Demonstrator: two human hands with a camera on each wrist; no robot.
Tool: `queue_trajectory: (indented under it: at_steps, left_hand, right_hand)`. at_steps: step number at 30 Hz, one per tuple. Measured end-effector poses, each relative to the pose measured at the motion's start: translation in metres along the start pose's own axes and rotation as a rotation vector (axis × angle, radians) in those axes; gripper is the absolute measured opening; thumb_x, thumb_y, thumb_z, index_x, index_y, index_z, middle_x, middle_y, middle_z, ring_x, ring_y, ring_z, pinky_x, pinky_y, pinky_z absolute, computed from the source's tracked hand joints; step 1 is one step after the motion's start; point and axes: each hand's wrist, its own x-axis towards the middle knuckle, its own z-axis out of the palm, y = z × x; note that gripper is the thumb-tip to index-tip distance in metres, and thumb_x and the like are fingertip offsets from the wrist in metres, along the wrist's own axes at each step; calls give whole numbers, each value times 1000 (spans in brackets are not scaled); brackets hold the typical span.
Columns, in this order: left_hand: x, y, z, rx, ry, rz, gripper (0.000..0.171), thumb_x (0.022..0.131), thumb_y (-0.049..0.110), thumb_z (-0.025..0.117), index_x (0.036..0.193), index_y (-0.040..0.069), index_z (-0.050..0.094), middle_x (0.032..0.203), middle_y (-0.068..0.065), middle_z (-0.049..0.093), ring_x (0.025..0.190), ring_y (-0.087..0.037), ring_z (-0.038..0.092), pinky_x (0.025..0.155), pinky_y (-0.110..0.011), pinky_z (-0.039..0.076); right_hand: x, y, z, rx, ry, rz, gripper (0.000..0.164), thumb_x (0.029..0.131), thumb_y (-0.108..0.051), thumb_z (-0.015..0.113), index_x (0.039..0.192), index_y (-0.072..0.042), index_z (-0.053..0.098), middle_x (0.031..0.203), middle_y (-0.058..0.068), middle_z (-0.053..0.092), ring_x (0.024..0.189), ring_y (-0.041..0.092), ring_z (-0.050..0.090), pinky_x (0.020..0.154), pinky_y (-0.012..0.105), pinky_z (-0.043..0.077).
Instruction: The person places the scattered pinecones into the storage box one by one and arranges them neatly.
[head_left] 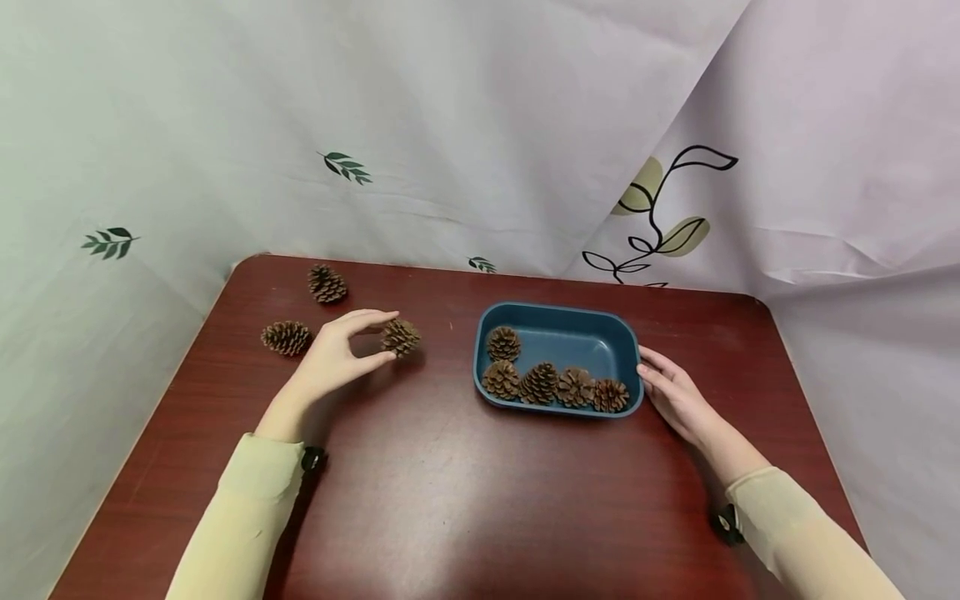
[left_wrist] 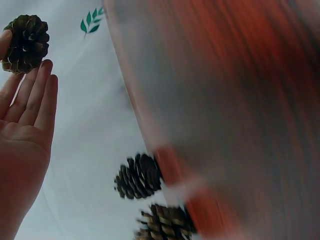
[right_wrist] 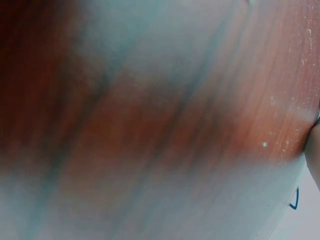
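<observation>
My left hand (head_left: 337,354) pinches a brown pine cone (head_left: 401,337) between thumb and fingertips, over the table left of a blue plastic tray (head_left: 555,312). In the left wrist view, that pine cone (left_wrist: 27,44) is at the upper left, with the fingers extended below it. My right hand (head_left: 678,400) has its fairly straight fingers against the tray's right wall. Several pine cones lie in the tray, one at its left end (head_left: 503,343) and others along its near side, including an upright one (head_left: 539,383). Only a sliver of the right hand (right_wrist: 313,152) shows in its wrist view.
Two loose pine cones lie at the table's far left, one toward the back (head_left: 327,284) and one nearer (head_left: 287,337). The reddish-brown table (head_left: 450,492) meets a white patterned cloth (head_left: 450,125) along its back and sides.
</observation>
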Motion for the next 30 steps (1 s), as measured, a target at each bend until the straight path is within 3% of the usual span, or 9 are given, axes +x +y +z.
queue_trajectory:
  at_steps: [5, 7, 30]
  left_hand:
    - [10, 9, 12, -34, -20, 24, 57, 85, 6, 89, 139, 6, 70, 137, -13, 71, 119, -32, 72, 105, -44, 58]
    - [14, 11, 17, -52, -25, 37, 57, 85, 6, 89, 138, 6, 70, 135, -13, 71, 119, -33, 72, 105, -48, 58]
    - [52, 46, 63, -167, -45, 120, 57, 86, 6, 89, 140, 7, 70, 137, -15, 71, 124, -32, 69, 108, -50, 57]
  right_hand:
    - [0, 0, 1, 1, 6, 2, 37, 115, -9, 43, 151, -15, 50, 136, -19, 67, 126, -7, 63, 104, 9, 49]
    - [0, 0, 1, 0, 7, 4, 37, 115, -9, 43, 150, -15, 50, 136, -19, 67, 125, -7, 63, 104, 9, 49]
    - [0, 0, 0, -13, 7, 14, 36, 115, -11, 44, 150, -16, 50, 136, -19, 66, 125, -7, 63, 104, 9, 49]
